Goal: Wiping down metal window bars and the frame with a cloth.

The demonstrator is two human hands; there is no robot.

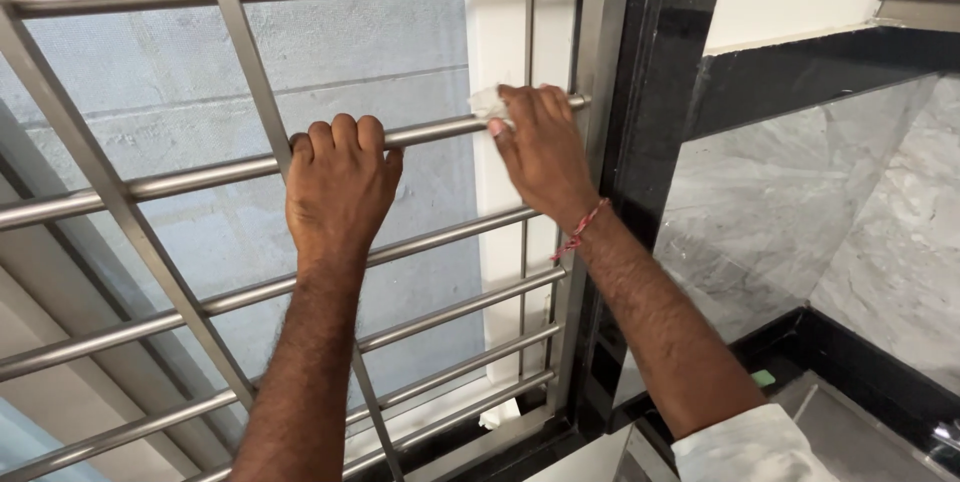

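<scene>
A: Background first. Grey concrete wall (400, 42) outside, seen through a steel window grille (120, 212). Black stone frame (650, 92) to the right of it, then grey marble wall panels (830, 232) with a black border at the bottom.

B: Grille layout?

A: Horizontal round bars, two slanted uprights crossing them, a straight post at the right end. White window jamb (500, 242) behind the bars.

B: Left hand?

A: Left hand (340, 187) is curled over the third bar from the top (190, 180), fingers wrapped over it, knuckles up, fist closed around it just right of the slanted upright.

B: Right hand?

A: Right hand (545, 152) is on the same bar, further right, near the end post. It presses a small white cloth (487, 102) against the bar, fingers bent over it. Cloth mostly hidden under the fingers, only a crumpled corner shows at the left of the fingertips.

B: Hands touching?

A: No, near each other, a stretch of bare bar between them.

B: Anything else?

A: Red thread band (580, 230) on the right wrist. White sleeve (750, 447) at the lower right. Small green object (764, 378) on the ledge by the black border, too small to tell what.
</scene>
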